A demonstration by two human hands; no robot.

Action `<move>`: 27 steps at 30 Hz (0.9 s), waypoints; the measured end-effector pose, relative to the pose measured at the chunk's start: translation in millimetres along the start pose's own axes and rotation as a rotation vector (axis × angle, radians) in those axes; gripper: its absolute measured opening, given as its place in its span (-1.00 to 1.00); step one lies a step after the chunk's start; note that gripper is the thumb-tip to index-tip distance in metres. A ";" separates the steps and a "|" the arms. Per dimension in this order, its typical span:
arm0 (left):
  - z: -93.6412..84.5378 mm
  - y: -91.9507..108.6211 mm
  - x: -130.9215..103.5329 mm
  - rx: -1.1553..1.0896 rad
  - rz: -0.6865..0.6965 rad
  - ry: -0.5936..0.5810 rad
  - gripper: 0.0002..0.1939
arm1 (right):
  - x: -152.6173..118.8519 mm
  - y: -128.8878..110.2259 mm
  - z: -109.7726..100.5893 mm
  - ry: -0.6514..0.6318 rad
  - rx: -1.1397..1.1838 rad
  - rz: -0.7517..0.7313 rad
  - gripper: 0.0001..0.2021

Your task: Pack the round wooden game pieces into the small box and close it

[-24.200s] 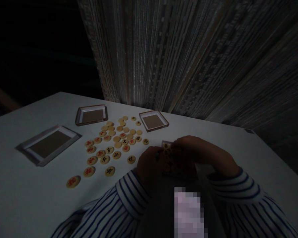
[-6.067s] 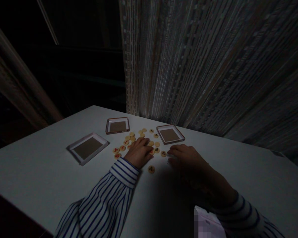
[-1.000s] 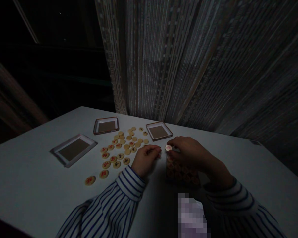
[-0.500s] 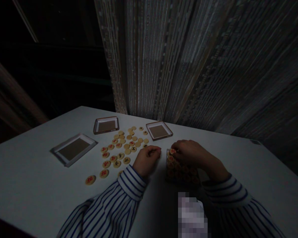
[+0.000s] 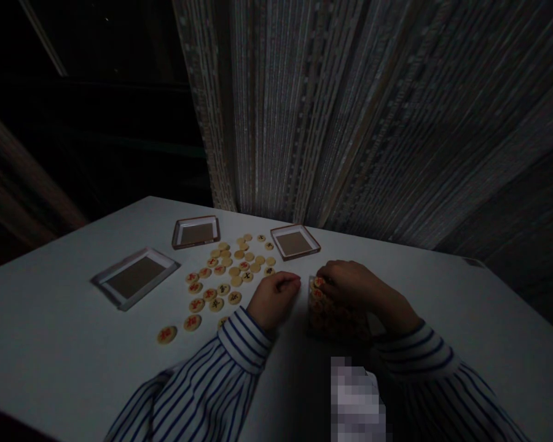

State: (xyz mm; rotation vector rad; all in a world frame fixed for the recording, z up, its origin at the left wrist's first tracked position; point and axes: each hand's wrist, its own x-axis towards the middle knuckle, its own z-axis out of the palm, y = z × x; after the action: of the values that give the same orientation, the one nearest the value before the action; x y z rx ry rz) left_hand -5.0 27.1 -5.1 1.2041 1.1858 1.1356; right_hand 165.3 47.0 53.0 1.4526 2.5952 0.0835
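Observation:
Rows of round pieces with red characters (image 5: 317, 295) fill a box (image 5: 309, 307) at the right centre. My right hand (image 5: 350, 281) is over the box's far side, its fingers bent down at a red-marked piece (image 5: 319, 282) in the far left corner; its fingertips are partly hidden. My left hand (image 5: 274, 299) is curled just left of the box, thumb and forefinger together, and anything between them is too small to tell. Left of it, many loose wooden discs (image 5: 235, 298) lie spread on the white table (image 5: 74, 319), some with red or black characters, others plain.
Three shallow rectangular trays or lids stand on the table: one at the left (image 5: 137, 276), one at the back left (image 5: 196, 232) and one at the back centre (image 5: 295, 241). A string curtain (image 5: 276, 110) hangs behind the table. A pixelated patch covers the bottom centre.
Both hands have kept nearly the same places and poses. The view has shifted very slightly, and the pieces in the box look darker.

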 end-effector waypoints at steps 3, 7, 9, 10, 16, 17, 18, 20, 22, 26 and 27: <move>0.2 -1.0 0.0 0.005 0.003 -0.010 -0.89 | 0.2 0.5 1.1 0.000 0.006 -0.002 -0.76; 0.3 1.2 -1.3 0.006 -0.002 -0.018 -0.91 | -0.2 1.3 2.6 0.001 0.008 -0.005 -0.74; 0.4 2.8 -2.0 0.005 -0.008 -0.016 -0.92 | -0.2 1.9 3.4 0.005 0.012 -0.014 -0.74; 0.4 3.3 -2.2 0.007 -0.009 -0.015 -0.92 | -0.1 2.4 3.9 0.006 0.013 -0.016 -0.74; 0.1 3.6 -2.9 0.045 0.000 -0.014 -0.91 | 0.1 4.2 6.3 0.011 0.020 -0.014 -0.72; -0.1 3.6 -3.0 0.056 0.001 -0.016 -0.91 | 0.1 4.2 6.4 0.012 0.020 -0.014 -0.72; -0.2 3.7 -3.0 0.065 0.006 -0.017 -0.90 | 0.1 4.2 6.5 0.010 0.020 -0.011 -0.73; -0.4 4.2 -3.0 0.082 0.023 -0.025 -0.90 | 0.6 4.4 6.8 -0.002 0.023 -0.006 -0.73; -0.4 5.0 -3.0 0.102 0.025 -0.031 -0.90 | 1.4 5.1 7.3 -0.018 0.030 -0.001 -0.74; -0.3 5.6 -3.2 0.131 -0.004 -0.034 -0.89 | 3.0 6.7 8.7 -0.031 0.051 0.011 -0.74; -0.3 5.3 -3.2 0.129 -0.004 -0.038 -0.88 | 3.3 7.0 9.0 -0.032 0.055 0.012 -0.74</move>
State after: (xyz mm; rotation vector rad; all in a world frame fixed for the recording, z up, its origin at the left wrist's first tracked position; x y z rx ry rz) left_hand -5.4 24.2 0.4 1.3141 1.2478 1.0418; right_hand 171.1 53.2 44.6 1.4753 2.5826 -0.0096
